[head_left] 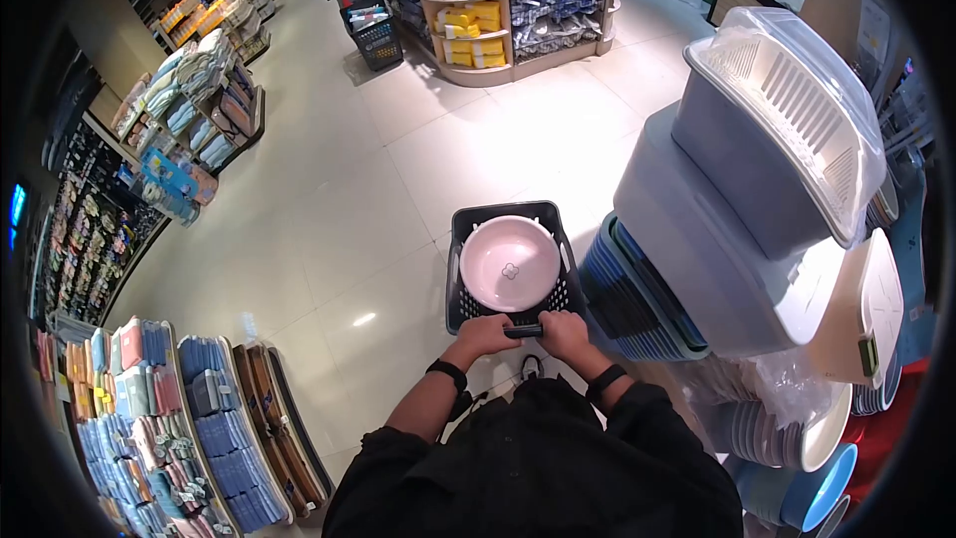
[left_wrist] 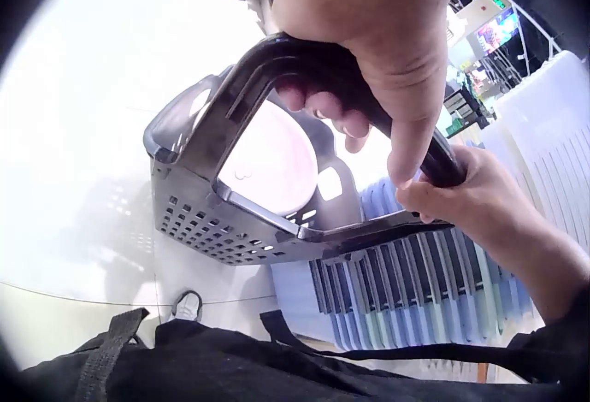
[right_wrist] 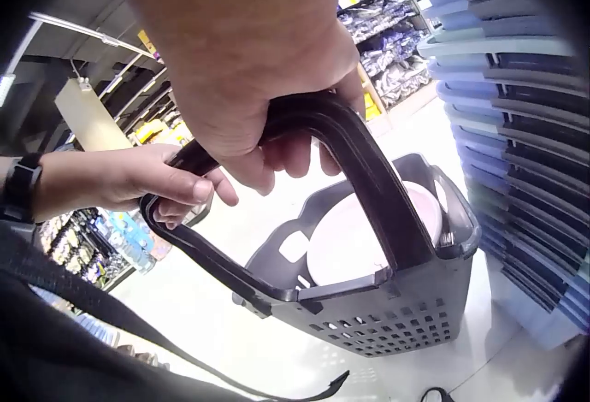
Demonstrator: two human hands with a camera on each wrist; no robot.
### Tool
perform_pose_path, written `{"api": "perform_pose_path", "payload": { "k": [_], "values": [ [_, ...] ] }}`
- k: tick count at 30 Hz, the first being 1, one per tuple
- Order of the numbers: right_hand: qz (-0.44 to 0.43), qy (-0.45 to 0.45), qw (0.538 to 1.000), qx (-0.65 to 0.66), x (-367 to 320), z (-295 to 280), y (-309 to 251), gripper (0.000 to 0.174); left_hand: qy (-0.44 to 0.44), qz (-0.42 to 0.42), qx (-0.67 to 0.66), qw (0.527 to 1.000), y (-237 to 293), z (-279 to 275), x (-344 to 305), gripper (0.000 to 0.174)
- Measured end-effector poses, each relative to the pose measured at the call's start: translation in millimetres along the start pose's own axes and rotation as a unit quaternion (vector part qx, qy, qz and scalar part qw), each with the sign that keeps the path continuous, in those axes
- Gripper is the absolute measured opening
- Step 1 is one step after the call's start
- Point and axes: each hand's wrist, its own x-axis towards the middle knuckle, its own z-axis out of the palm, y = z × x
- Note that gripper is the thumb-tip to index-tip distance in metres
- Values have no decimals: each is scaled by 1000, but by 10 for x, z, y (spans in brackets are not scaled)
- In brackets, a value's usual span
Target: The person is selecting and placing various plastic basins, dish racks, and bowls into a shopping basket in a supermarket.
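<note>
Gripping the black handle (head_left: 523, 331) over the near end of a dark grey shopping basket (head_left: 453, 279): with the left hand (head_left: 483, 336) on one side, with the right hand (head_left: 565, 336) on the other, fingers of both closed round the bar. Shown only from the wrists: rounded fingertips (left_wrist: 323, 105) curled beneath that bar. Seen most clearly from the right wrist: rows of small holes in the basket's near wall. Caught whole only from the head: a pale pink basin (head_left: 510, 257), set mouth-up inside the basket, round and glossy, with a dark flower outline (head_left: 510, 271) on its bottom. Washed nearly white from the right wrist. Piled just right of the basket: nested blue-grey tubs (head_left: 637, 299), near a pale storage box (head_left: 712, 229). Displayed well beyond the basket, in the head view: shelved yellow packs (head_left: 473, 20), beside a second basket with a red handle (head_left: 376, 45). Stacked well left of the basket: folded textiles (head_left: 219, 399).
</note>
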Motion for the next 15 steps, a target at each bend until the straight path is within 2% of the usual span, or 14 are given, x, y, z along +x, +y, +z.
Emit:
{"api": "perform_pose_path", "payload": {
  "k": [6,15],
  "values": [
    [16,18,1000,17,298,35,10,15,8,17,34,999,-112,-252,317,56],
    [81,42,996,12,756,50,40,16,-27,76,56,995,-282,-632,878,56]
  ]
}}
